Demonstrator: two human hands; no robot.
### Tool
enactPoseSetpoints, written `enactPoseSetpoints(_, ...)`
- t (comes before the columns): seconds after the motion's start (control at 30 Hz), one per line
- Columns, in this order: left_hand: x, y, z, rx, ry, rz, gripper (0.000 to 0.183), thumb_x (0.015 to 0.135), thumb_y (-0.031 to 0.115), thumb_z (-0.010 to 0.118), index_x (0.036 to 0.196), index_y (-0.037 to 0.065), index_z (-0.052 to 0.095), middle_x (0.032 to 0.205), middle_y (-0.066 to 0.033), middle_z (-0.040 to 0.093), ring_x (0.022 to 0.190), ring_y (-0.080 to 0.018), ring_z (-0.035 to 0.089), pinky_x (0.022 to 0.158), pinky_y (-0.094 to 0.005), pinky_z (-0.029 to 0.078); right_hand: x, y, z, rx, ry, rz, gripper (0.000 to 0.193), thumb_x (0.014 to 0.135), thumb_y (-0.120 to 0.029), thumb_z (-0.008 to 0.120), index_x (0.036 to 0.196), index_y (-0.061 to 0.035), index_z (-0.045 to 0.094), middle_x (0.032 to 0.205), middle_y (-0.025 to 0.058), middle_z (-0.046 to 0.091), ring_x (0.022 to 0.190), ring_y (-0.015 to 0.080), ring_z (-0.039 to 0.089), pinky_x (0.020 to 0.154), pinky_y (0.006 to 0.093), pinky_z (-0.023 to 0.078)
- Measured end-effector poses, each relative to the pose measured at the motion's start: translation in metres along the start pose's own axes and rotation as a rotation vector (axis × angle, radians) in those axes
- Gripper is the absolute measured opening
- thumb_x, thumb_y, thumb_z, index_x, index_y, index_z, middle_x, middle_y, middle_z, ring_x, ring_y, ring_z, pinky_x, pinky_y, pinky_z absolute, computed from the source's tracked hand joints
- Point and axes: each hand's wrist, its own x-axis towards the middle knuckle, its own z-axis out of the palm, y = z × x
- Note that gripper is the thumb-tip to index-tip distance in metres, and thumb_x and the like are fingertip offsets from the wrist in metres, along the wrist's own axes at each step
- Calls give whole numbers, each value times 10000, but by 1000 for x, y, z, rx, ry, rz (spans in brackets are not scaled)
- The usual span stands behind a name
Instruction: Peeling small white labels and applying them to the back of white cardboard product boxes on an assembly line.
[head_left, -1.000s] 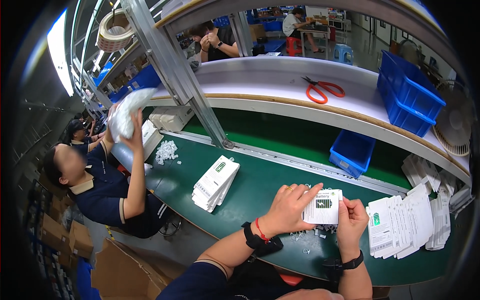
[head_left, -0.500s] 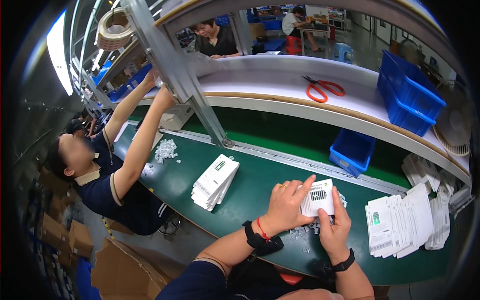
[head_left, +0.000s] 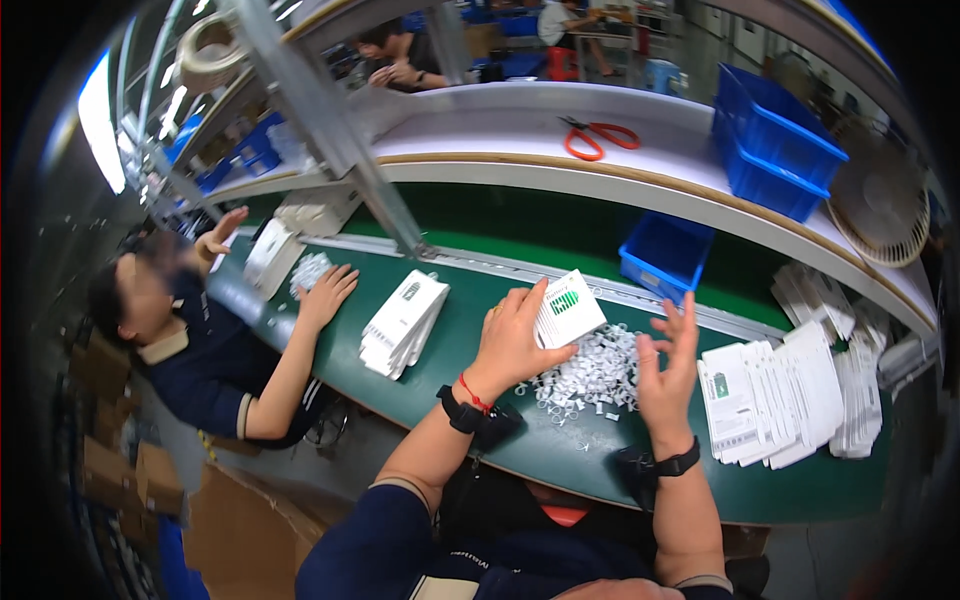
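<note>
A flat white box (head_left: 568,312) with a green printed pattern is gripped by my left hand (head_left: 506,342), thumb along its lower edge and fingers behind its left side. My right hand (head_left: 667,368) has its fingers apart and holds nothing, a little right of the box. Between and below my hands lies a loose heap of small white clip-like plastic pieces (head_left: 597,368) on the green table (head_left: 420,410). To the left stands a stack of similar white boxes (head_left: 403,325). Right of my right hand, a fanned row of white boxes (head_left: 770,400) leans over.
Along the back runs a raised white shelf (head_left: 480,130) carrying red-handled scissors (head_left: 598,138) and stacked blue bins (head_left: 770,150). A blue bin (head_left: 665,255) sits under it. At left, a co-worker (head_left: 215,350) reaches over the table by another clip pile (head_left: 310,270). A metal post (head_left: 320,130) rises nearby.
My right hand has let go of the white box and opened; my left hand has carried the box leftward, uncovering the clip heap. The co-worker's arms have come down from the shelf to the table.
</note>
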Motion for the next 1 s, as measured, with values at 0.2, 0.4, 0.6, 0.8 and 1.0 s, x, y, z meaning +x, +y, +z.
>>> enactPoseSetpoints(0.2, -9, -34, -73, 282, 112, -217, 802, 571, 386, 810, 1207, 3, 506, 957, -189, 574, 886, -357, 590, 760, -412, 488, 3, 4, -14, -49, -12, 72, 327, 846, -73, 601, 1160, 13, 572, 1052, 157, 626, 882, 194, 587, 721, 270, 455)
enactPoseSetpoints(0.4, -25, -105, -112, 509, -100, -629, 868, 565, 515, 786, 1221, 23, 500, 1056, -207, 570, 1000, -355, 580, 853, -421, 477, -7, -10, -1, -126, -110, -224, 144, 792, -23, 607, 926, 24, 626, 959, 184, 630, 894, 332, 599, 796, 377, 474)
enactPoseSetpoints(0.6, -26, -132, -110, 458, -395, -734, 1068, 529, 558, 788, 1371, 76, 342, 1210, -225, 528, 1109, -364, 549, 924, -405, 454, -6, -4, -4, -87, -110, -200, 81, 786, -17, 612, 858, 17, 631, 882, 156, 643, 827, 307, 613, 747, 360, 482)
enactPoseSetpoints(0.8, -21, -129, -105, 475, -345, -797, 1142, 528, 537, 799, 1424, 84, 257, 1208, -223, 529, 1090, -367, 553, 921, -421, 447, 3, 1, -18, -277, -76, -154, 91, 783, -55, 623, 849, 5, 640, 870, 152, 641, 820, 323, 601, 743, 379, 474)
enactPoseSetpoints(1.0, -4, -68, -83, 430, -56, -178, 870, 646, 438, 761, 1355, 105, 383, 1132, -227, 557, 1062, -377, 537, 922, -439, 422, 21, 28, -74, -847, 25, 76, 220, 719, -153, 716, 871, -7, 651, 874, 167, 631, 853, 355, 570, 752, 429, 454)
